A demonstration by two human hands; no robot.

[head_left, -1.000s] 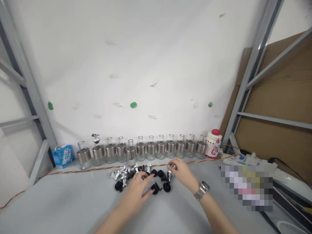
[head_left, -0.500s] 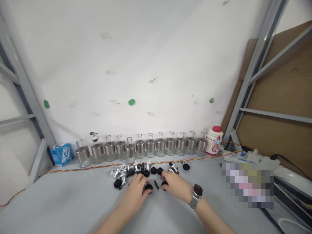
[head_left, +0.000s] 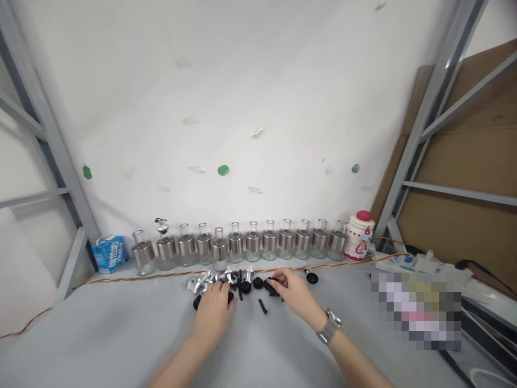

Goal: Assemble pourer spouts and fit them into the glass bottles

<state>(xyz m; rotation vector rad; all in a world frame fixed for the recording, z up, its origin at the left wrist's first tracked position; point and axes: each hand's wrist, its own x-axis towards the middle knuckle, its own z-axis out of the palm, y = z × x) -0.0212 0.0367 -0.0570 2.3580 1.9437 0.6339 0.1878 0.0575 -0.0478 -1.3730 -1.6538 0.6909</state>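
Note:
My left hand [head_left: 212,310] is low over the left side of a pile of small parts, fingers curled and thumb closed against a black round cap [head_left: 230,297], mostly covered by the hand. Beside it lie silver pourer spouts [head_left: 201,281] and another black cap [head_left: 196,302]. My right hand [head_left: 295,293] pinches at a black round cap [head_left: 270,286] on the right side of the pile; its fingertips overlap other dark parts. Between the hands are a black cap [head_left: 258,283] and a short black stick-like piece [head_left: 263,306], lying loose on the grey table.
Glass bottles [head_left: 253,240] with metal sleeves stand in a row along the wall; a spout [head_left: 162,225] tops one. A blue carton [head_left: 110,254] is left, a red-lidded white jar [head_left: 358,237] right. A twisted cable [head_left: 161,277] crosses behind the pile.
My left hand has moved left with the black cap, toward the spouts. My right hand has shifted up and right from the near cap position. The view has turned slightly left.

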